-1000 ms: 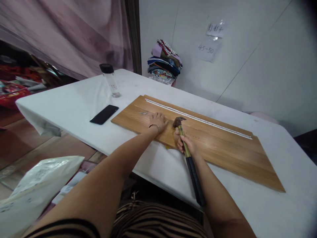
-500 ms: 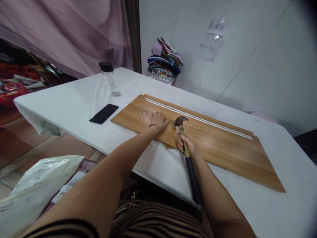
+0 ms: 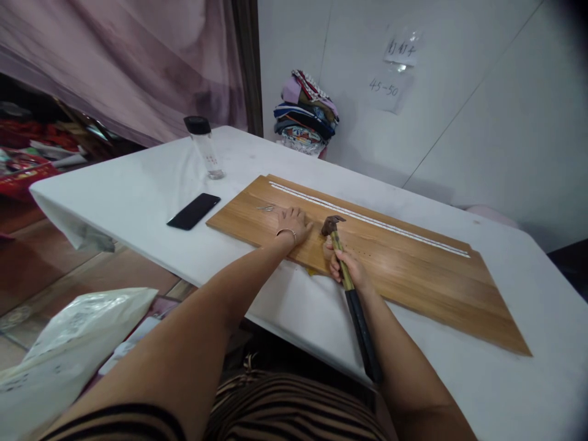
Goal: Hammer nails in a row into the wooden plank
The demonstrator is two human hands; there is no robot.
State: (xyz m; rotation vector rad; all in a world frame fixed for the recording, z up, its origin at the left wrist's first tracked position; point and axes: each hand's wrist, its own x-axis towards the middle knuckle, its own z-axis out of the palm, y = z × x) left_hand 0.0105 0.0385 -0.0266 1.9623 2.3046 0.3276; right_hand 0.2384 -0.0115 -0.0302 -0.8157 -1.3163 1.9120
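A long wooden board (image 3: pixel 413 275) lies on a white table (image 3: pixel 138 190). My left hand (image 3: pixel 294 223) rests on the board near its left end, fingers curled close together beside the hammer head; whether they pinch a nail is too small to see. My right hand (image 3: pixel 346 263) is wrapped round the upper handle of a claw hammer (image 3: pixel 340 245), whose dark head hangs just above the board next to my left fingers. A short row of small dots runs along the board to the right of the head. A few loose nails (image 3: pixel 266 208) lie on the board beyond my left hand.
A black phone (image 3: pixel 193 211) lies left of the board, and a clear bottle with a black cap (image 3: pixel 204 147) stands behind it. Folded cloths (image 3: pixel 305 116) are stacked against the wall. A white strip (image 3: pixel 367 220) runs along the board's far edge. A plastic bag (image 3: pixel 68 349) sits at lower left.
The hammer head rose slightly and came back down near the board; my hands otherwise kept their places.
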